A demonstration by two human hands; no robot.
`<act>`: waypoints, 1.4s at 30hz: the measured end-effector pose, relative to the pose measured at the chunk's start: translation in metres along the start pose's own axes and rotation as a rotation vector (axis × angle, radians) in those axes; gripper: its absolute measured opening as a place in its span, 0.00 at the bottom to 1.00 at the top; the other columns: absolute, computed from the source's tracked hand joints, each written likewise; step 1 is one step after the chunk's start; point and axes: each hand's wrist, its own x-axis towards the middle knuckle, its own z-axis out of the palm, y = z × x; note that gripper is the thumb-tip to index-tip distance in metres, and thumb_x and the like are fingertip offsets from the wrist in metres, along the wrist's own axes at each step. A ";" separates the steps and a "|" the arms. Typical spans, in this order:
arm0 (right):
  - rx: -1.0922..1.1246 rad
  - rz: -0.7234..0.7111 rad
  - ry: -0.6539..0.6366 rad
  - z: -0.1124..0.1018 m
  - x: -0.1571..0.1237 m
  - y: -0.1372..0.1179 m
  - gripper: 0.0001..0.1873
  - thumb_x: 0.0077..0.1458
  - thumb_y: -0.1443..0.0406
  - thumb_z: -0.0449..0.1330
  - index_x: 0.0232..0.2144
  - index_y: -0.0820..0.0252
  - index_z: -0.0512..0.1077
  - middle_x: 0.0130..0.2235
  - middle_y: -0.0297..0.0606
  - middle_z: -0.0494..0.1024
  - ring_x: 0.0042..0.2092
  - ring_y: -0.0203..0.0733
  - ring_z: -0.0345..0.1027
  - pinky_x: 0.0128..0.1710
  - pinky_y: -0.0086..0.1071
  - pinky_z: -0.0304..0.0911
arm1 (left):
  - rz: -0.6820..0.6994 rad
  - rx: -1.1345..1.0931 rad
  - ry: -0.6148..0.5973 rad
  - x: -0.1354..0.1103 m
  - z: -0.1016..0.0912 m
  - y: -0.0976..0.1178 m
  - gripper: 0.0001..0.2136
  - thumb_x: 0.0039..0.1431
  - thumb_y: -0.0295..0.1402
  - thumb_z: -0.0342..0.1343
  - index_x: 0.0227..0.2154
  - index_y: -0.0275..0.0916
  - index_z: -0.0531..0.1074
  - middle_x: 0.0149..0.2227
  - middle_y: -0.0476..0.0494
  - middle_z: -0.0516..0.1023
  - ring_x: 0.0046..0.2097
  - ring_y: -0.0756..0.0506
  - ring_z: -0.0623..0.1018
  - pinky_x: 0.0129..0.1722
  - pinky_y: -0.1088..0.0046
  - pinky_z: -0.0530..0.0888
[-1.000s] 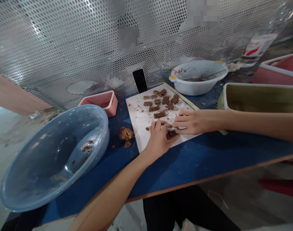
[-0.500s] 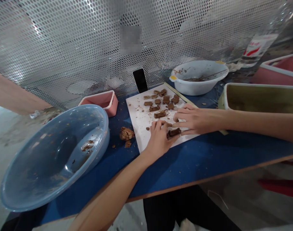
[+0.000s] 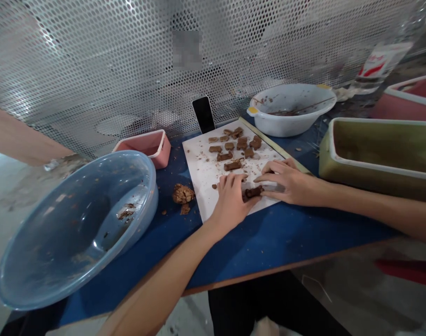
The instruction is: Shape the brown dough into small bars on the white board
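A dark brown clay-like piece (image 3: pixel 254 192), short and bone-shaped, lies near the lower edge of a white board (image 3: pixel 208 191). From its left side my left hand (image 3: pixel 230 198) closes round it, thumb below and fingers above. My right hand (image 3: pixel 286 183) meets its right end with the thumb, the other fingers curled over just above. Parts of the piece are hidden by the fingers. Farther up the board lie several similar brown pieces (image 3: pixel 233 165) in loose rows, with crumbs scattered among them.
Left stands a large blue basin (image 3: pixel 83 186), with a brown crumbly lump (image 3: pixel 183 193) beside it. A small pink box (image 3: pixel 160 151), a phone (image 3: pixel 203 114) and a white basin (image 3: pixel 286 126) line the back by a perforated metal screen (image 3: pixel 129 56). An olive trough (image 3: pixel 374 179) is at right.
My right hand has drawn back slightly and downward, its fingers more curled and lifted off the board's middle. The left hand stays almost in place. The view has shifted slightly.
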 end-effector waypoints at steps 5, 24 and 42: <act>0.037 0.012 0.026 0.010 -0.005 0.001 0.14 0.75 0.53 0.59 0.49 0.52 0.80 0.47 0.43 0.78 0.50 0.52 0.74 0.50 0.48 0.58 | -0.015 -0.012 -0.009 0.000 -0.001 0.001 0.25 0.68 0.46 0.68 0.60 0.46 0.65 0.60 0.37 0.72 0.63 0.31 0.69 0.63 0.43 0.72; -0.130 -0.085 -0.038 -0.003 -0.006 0.001 0.20 0.74 0.52 0.58 0.61 0.49 0.75 0.57 0.49 0.72 0.56 0.57 0.67 0.57 0.49 0.61 | 0.015 -0.019 0.033 0.000 -0.002 0.001 0.24 0.68 0.45 0.69 0.60 0.48 0.66 0.58 0.37 0.73 0.63 0.31 0.70 0.61 0.46 0.74; -0.185 -0.217 -0.059 -0.010 -0.004 0.004 0.15 0.75 0.56 0.57 0.57 0.49 0.78 0.55 0.47 0.71 0.53 0.53 0.64 0.56 0.50 0.63 | 0.027 -0.010 0.049 0.000 -0.002 -0.001 0.25 0.66 0.44 0.71 0.59 0.47 0.67 0.57 0.38 0.73 0.61 0.32 0.71 0.61 0.48 0.74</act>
